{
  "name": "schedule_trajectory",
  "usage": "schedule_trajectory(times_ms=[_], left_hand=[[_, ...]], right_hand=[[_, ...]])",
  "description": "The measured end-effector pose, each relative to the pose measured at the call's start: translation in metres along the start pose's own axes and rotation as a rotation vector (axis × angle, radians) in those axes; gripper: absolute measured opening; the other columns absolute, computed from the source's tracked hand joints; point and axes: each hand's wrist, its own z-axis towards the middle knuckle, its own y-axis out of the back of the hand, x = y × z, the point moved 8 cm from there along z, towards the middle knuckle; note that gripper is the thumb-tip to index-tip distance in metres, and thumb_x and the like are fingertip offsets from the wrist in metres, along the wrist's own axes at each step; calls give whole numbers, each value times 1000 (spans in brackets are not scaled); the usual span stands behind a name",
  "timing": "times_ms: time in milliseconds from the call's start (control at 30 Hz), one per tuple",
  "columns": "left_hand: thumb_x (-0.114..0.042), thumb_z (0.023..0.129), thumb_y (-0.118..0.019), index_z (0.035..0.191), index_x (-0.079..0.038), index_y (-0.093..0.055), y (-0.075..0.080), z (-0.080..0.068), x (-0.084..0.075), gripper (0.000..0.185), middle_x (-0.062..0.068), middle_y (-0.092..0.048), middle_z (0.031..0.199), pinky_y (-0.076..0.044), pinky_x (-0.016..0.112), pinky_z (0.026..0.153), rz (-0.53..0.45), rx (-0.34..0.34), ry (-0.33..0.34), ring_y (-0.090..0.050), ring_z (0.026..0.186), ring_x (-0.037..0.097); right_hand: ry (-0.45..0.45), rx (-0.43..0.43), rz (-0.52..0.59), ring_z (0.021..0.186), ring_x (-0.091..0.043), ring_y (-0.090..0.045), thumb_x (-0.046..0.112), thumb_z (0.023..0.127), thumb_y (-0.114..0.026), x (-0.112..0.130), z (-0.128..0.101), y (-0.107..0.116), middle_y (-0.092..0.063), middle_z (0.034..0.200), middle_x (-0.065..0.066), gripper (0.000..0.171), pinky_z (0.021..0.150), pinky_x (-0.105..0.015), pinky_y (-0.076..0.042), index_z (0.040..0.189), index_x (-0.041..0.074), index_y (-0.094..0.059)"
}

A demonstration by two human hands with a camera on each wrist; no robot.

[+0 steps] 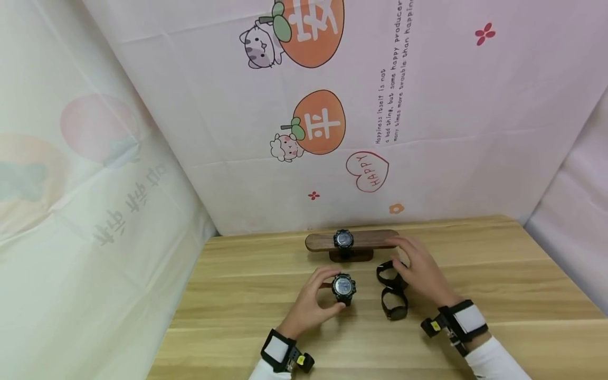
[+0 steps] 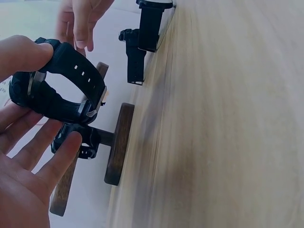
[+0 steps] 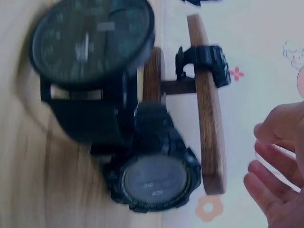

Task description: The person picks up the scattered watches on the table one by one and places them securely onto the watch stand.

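My left hand pinches a black wristwatch between thumb and fingers, above the table. In the left wrist view its strap is a closed loop with the thumb on one side. A dark wooden watch stand stands at the back, and another black watch is strapped round its bar. My right hand holds nothing; its fingers are loosely bent near the stand's right end. Beside and below that hand, two more black watches lie on the table. The right wrist view shows one round dial up close.
The wooden table ends against a printed white cloth at the back. Cloth also hangs along the left and right sides. Each wrist wears a strapped camera.
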Motion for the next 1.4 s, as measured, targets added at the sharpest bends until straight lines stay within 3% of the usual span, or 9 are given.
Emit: schedule_trajectory(times_ms=[133,300,533,700,800,967,1167,1400], left_hand=[[-11,87,-87,153,-11,-50,-1,-4,4,76,15,-54,154,-56,41,112,-32,13,60,-57,139,24],[-11,88,-87,154,-16,-50,-1,-4,6,76,20,-54,153,-56,40,112,-42,7,58,-57,139,24],[-13,87,-87,154,-19,-50,0,-4,9,77,17,-55,153,-55,36,113,-33,7,75,-57,139,23],[-11,87,-88,153,-13,-51,2,-5,12,76,19,-54,153,-55,36,113,-45,5,91,-58,138,24],[-10,87,-87,153,-11,-51,3,-6,14,75,19,-54,153,-56,38,112,-44,1,89,-58,138,24],[-7,88,-85,154,-14,-50,7,-8,15,75,18,-53,152,-58,43,110,-45,-21,76,-59,137,27],[-5,88,-86,154,-15,-51,14,-7,17,75,13,-54,152,-57,42,111,-63,-37,103,-60,134,30],[-3,85,-86,152,-11,-52,26,-9,25,75,18,-54,150,-58,41,109,-34,-65,115,-60,134,30]], right_hand=[[-32,-37,-3,125,-39,-57,-10,90,-76,-12,3,2,-64,135,-21,47,102,-45,-48,135,-3,-65],[-93,-39,14,128,-44,-54,-10,91,-75,-29,10,4,-60,138,-24,44,102,-61,-47,133,-5,-65],[-102,-47,7,122,-39,-58,-11,88,-78,-40,13,0,-61,137,-25,44,92,-48,-53,131,-6,-66],[-113,-33,32,122,-40,-58,-10,89,-78,-42,14,-6,-60,137,-27,44,92,-55,-57,131,-8,-65],[-124,-20,35,123,-40,-58,-10,90,-77,-44,14,-8,-60,137,-27,40,91,-54,-57,129,-8,-65],[-137,-6,31,123,-40,-58,-8,92,-76,-46,13,-11,-61,137,-26,34,91,-51,-56,125,-8,-68],[-144,-4,36,123,-42,-58,-8,93,-76,-48,12,-12,-61,138,-27,33,92,-57,-57,125,-9,-68],[-198,25,43,117,-43,-62,-5,95,-74,-52,13,-14,-61,137,-28,42,92,-59,-59,134,-9,-62]])
